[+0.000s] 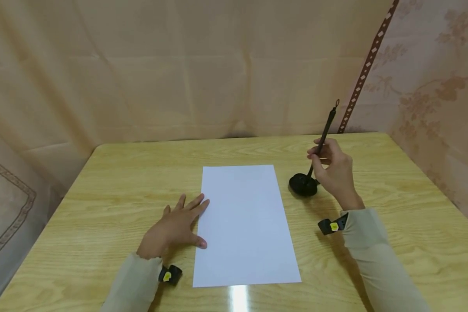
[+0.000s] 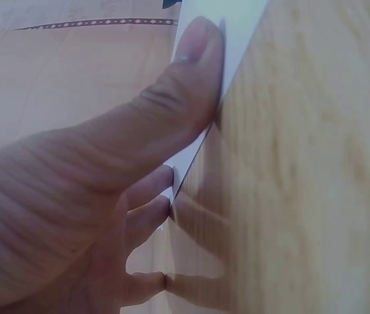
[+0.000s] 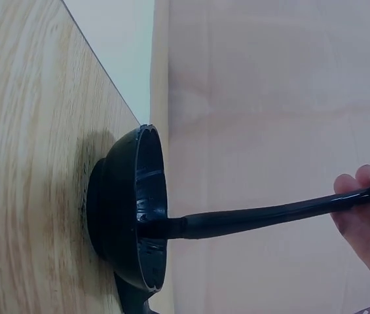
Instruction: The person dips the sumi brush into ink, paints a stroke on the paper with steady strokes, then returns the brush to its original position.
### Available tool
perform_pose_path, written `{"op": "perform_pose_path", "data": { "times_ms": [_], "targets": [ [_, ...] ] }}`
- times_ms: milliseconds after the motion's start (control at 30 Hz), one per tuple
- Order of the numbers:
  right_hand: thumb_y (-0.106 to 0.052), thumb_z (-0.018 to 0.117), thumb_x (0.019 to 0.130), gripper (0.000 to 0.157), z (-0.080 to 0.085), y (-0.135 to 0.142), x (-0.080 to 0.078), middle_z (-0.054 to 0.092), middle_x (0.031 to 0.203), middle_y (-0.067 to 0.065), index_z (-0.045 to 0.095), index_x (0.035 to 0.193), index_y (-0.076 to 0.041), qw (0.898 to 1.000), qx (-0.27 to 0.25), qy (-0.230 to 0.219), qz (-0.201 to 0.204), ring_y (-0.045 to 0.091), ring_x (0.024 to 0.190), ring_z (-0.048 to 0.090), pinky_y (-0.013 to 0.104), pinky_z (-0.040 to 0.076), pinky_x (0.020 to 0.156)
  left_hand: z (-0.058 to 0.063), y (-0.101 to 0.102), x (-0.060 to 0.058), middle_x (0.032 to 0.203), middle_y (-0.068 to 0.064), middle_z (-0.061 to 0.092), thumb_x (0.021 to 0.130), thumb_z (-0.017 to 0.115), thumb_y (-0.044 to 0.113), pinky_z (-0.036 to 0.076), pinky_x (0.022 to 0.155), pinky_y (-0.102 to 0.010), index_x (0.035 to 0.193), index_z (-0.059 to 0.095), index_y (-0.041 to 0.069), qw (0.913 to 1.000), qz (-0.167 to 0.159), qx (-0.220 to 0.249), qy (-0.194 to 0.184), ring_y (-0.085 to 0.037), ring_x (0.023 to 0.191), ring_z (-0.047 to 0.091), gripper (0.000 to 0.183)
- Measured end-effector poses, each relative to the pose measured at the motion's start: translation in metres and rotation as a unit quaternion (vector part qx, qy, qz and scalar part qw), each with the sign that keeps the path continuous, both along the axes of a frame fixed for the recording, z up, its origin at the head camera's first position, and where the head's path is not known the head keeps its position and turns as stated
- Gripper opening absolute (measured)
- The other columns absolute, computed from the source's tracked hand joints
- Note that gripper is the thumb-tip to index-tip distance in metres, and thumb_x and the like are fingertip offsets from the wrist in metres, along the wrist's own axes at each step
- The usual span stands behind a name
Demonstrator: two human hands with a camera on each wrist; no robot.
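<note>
A white sheet of paper (image 1: 245,225) lies on the wooden table. My left hand (image 1: 175,225) rests at its left edge, fingers spread; in the left wrist view, the thumb (image 2: 194,72) lies on the paper's edge. With its thumb and fingertips, my right hand (image 1: 337,173) pinches a black calligraphy brush (image 1: 327,125) that has a small hanging loop at its top. The brush stands tilted, its lower end inside a small black ink bowl (image 1: 298,186) right of the paper. In the right wrist view, the bowl's wall (image 3: 116,203) hides the brush's tip.
The light wood table (image 1: 121,186) reaches back to a beige cloth (image 1: 160,78). A patterned cloth (image 1: 440,86) hangs at the right. Each wrist wears a small black camera, the right one (image 1: 329,225) low over the table.
</note>
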State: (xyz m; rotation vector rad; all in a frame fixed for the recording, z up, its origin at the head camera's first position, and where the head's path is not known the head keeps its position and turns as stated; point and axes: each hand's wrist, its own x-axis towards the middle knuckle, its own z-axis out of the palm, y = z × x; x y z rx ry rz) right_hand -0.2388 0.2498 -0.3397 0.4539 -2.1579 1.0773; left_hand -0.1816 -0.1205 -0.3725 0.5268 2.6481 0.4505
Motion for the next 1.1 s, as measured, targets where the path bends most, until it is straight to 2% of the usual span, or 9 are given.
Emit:
{"op": "perform_pose_path", "data": {
  "times_ms": [133,533,1100],
  "targets": [
    [0.011,0.057,0.086,0.023,-0.0007,-0.001,0.0005,0.07,0.086,0.019,0.057,0.108,0.008,1.0,-0.002,0.0,-0.002,-0.017,0.075,0.057,0.001,0.045,0.065,0.0003,0.0006,-0.0002,0.162,-0.002,0.01,0.067,0.081,0.045,0.006,0.103,-0.076,0.153,0.021,0.02,1.0,0.005,-0.003,-0.003,-0.046,0.145,-0.004,0.108],
    [0.008,0.056,0.087,0.021,-0.0012,-0.0018,0.0021,0.068,0.084,0.021,0.055,0.108,0.008,0.999,-0.015,-0.046,0.017,-0.015,0.071,0.059,0.004,0.047,0.061,0.0016,0.0008,0.0005,0.161,-0.003,0.011,0.066,0.082,0.045,0.007,0.103,-0.077,0.153,0.022,0.019,1.0,0.004,-0.001,-0.001,-0.047,0.144,-0.003,0.108],
    [0.008,0.057,0.087,0.019,0.0022,-0.0032,0.0064,0.066,0.083,0.021,0.054,0.107,0.008,0.996,-0.012,-0.08,0.03,-0.011,0.067,0.06,0.006,0.049,0.063,0.0029,0.0007,0.0022,0.161,-0.005,0.013,0.065,0.082,0.045,0.007,0.103,-0.077,0.153,0.024,0.017,1.0,0.005,0.002,0.001,-0.048,0.144,0.0,0.109]
  ]
}}
